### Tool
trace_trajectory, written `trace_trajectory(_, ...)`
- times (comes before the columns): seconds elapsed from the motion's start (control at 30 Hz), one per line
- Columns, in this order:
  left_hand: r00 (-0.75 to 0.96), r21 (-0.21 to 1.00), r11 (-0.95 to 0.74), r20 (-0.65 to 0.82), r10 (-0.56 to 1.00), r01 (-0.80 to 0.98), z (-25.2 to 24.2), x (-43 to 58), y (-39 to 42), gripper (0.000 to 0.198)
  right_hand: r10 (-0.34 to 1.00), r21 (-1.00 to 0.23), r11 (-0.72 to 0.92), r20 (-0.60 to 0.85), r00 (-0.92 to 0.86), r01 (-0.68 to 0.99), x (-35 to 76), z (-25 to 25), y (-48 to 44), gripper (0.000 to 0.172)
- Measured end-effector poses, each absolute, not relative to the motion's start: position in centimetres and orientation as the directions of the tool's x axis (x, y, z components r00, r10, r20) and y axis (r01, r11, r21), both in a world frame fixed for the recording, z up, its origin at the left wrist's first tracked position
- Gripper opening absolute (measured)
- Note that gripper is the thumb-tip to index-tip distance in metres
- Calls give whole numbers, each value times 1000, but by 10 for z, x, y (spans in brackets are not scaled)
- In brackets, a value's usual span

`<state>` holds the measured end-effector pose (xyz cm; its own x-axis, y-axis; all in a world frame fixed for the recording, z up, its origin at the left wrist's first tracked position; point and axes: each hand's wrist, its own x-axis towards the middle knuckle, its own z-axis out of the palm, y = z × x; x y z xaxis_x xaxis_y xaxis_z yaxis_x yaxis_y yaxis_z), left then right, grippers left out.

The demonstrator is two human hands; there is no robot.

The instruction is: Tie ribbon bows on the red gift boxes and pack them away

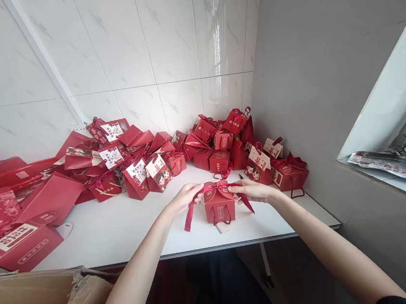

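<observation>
A small red gift box point(220, 209) stands upright near the front edge of the white table, with a twisted cord handle hanging down its front. A dark red ribbon point(189, 216) crosses the top of the box, its two tails drooping to either side. On the left, my left hand point(188, 195) pinches the ribbon between closed fingers. My right hand point(253, 190) grips the ribbon on the other side, close to the box's top right edge. Under the box a flat pale piece point(224, 227) partly shows.
Many red gift boxes point(138, 179) are heaped along the wall and to the left. Another pile point(220, 143) stands behind the box, and a ribboned box point(290, 174) is at the right. An open cardboard carton point(29, 293) sits lower left. The white table point(124, 233) ends at the grey wall.
</observation>
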<state>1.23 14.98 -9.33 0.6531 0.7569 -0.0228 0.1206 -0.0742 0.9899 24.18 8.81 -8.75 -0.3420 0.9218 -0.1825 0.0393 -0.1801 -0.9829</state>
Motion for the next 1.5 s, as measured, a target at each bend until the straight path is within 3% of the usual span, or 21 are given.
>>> trace_trajectory(0.2,694,993,15,-93,714,117,-87,14,146,44,943,-969,-230,-243,-226,86,242,-91,98,51)
trace_trajectory(0.37,693,988,22,-124,710,153,-87,12,145,42,960,-972,-136,-177,-217,191,243,-88,96,33)
trace_trajectory(0.53,683,989,29,-124,720,148,-94,12,148,40,988,-930,53,-5,-155,365,241,-79,89,21)
trace_trajectory(0.63,680,989,38,-125,723,142,-98,13,149,40,971,-772,231,225,-86,592,239,-79,85,9)
trace_trajectory(0.73,672,989,48,-131,729,141,-99,14,149,39,899,-517,363,414,-145,775,238,-81,80,6)
trace_trajectory(0.93,663,988,49,-137,736,150,-99,14,151,37,790,-202,458,539,-292,866,246,-87,76,19)
trace_trajectory(1.13,660,987,27,-125,741,156,-105,10,152,39,678,208,394,592,-435,896,261,-107,76,29)
trace_trajectory(1.3,671,986,22,-130,730,167,-107,7,147,41,652,299,380,585,-482,876,269,-121,72,28)
trace_trajectory(1.5,674,988,52,-139,726,147,-110,2,146,42,671,269,395,569,-476,878,272,-137,68,30)
